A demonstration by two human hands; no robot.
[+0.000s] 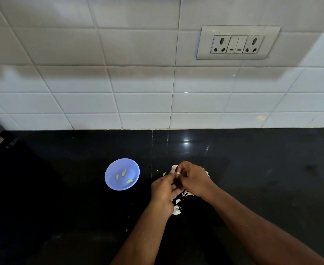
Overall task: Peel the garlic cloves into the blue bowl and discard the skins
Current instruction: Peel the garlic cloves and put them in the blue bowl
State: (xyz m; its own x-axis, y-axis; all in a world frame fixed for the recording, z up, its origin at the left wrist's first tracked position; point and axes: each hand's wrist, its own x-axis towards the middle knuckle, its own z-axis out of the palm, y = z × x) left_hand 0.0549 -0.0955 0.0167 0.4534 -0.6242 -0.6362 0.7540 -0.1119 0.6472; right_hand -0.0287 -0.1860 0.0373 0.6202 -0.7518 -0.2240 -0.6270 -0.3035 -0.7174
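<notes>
A small blue bowl [122, 174] sits on the black counter, left of my hands, with three peeled yellowish cloves [124, 172] inside. My left hand [164, 190] and my right hand [192, 178] meet over a heap of white garlic skins and cloves [177, 209]. Both hands pinch one garlic clove [177, 174] between their fingertips; only a pale sliver of it shows. Most of the heap is hidden under my hands.
The black counter [61, 188] runs to a white tiled wall [138, 83] at the back. A socket panel [237, 43] is mounted on the wall, upper right. Small skin flecks [126, 230] lie scattered on the counter.
</notes>
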